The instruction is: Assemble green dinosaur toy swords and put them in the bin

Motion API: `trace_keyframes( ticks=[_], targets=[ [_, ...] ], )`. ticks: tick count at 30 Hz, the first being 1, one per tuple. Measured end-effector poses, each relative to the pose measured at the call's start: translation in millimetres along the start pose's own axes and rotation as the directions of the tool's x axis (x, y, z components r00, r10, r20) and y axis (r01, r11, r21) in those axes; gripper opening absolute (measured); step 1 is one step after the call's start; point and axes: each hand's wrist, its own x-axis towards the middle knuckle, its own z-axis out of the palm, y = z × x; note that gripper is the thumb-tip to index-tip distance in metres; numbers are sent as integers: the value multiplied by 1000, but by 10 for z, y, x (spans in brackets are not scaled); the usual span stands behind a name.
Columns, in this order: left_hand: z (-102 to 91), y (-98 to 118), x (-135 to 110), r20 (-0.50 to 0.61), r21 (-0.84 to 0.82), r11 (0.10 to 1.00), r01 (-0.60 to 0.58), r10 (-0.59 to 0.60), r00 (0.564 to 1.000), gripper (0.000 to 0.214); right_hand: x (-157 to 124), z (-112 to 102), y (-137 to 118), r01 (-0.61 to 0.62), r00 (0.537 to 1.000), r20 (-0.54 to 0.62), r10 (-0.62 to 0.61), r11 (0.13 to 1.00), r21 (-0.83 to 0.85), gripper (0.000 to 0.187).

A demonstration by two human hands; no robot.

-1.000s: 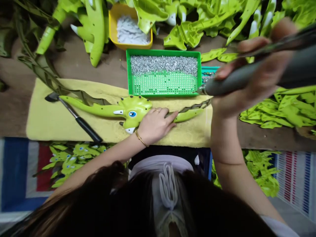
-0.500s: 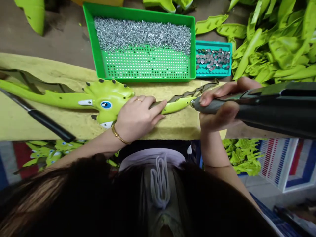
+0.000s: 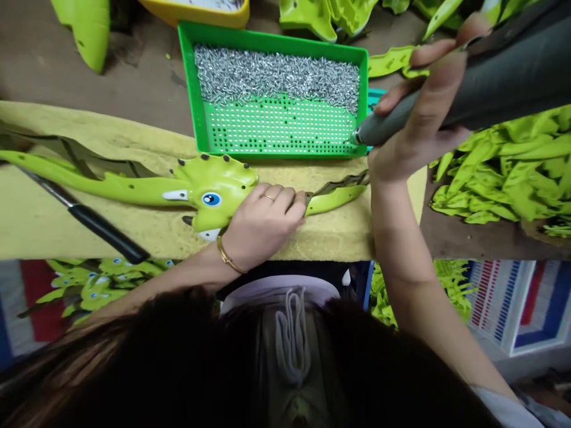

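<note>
A long green dinosaur toy (image 3: pixel 209 189) with a blue eye lies on a yellow cloth (image 3: pixel 147 226). My left hand (image 3: pixel 263 223) lies on its body right of the head, fingers curled down over it, pressing it to the cloth. My right hand (image 3: pixel 419 119) grips a grey electric screwdriver (image 3: pixel 473 77), raised above the bench. Its tip sits at the right edge of the green screw tray (image 3: pixel 276 98), which is half covered with silver screws. The toy's tail end (image 3: pixel 339 196) pokes out past my left fingers.
A black-handled tool (image 3: pixel 93 223) lies on the cloth at the left. A small teal tray (image 3: pixel 372 95) is mostly hidden behind the screwdriver. Piles of green plastic parts (image 3: pixel 504 172) fill the right and back. A yellow bin (image 3: pixel 196 9) stands at the back.
My right hand lifted the screwdriver off the toy's tail and swung its tip up to the right edge of the screw tray. My left hand stayed on the toy.
</note>
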Motion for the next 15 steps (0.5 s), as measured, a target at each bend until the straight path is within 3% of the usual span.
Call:
trace_keyframes(
  ticks=[3, 9, 12, 13, 15],
  targets=[
    [-11, -38, -62, -20, 20, 1000, 0, 1, 1000, 30, -73, 11, 188, -26, 998, 49, 26, 1000, 17, 43],
    [67, -74, -98, -125, -18, 999, 43, -45, 991, 29, -103, -12, 206, 46, 998, 49, -50, 996, 74, 23],
    [75, -61, -81, -135, -43, 997, 62, -68, 988, 29, -72, 1, 171, 79, 996, 31, -81, 996, 35, 27],
    [71, -59, -76, -138, -47, 997, 61, -67, 988, 29, -68, -16, 130, 59, 998, 29, -61, 997, 42, 30],
    [57, -61, -71, -135, -51, 997, 59, -65, 989, 28, -90, -98, -22, -163, 973, 178, 150, 985, 61, 36]
  ],
)
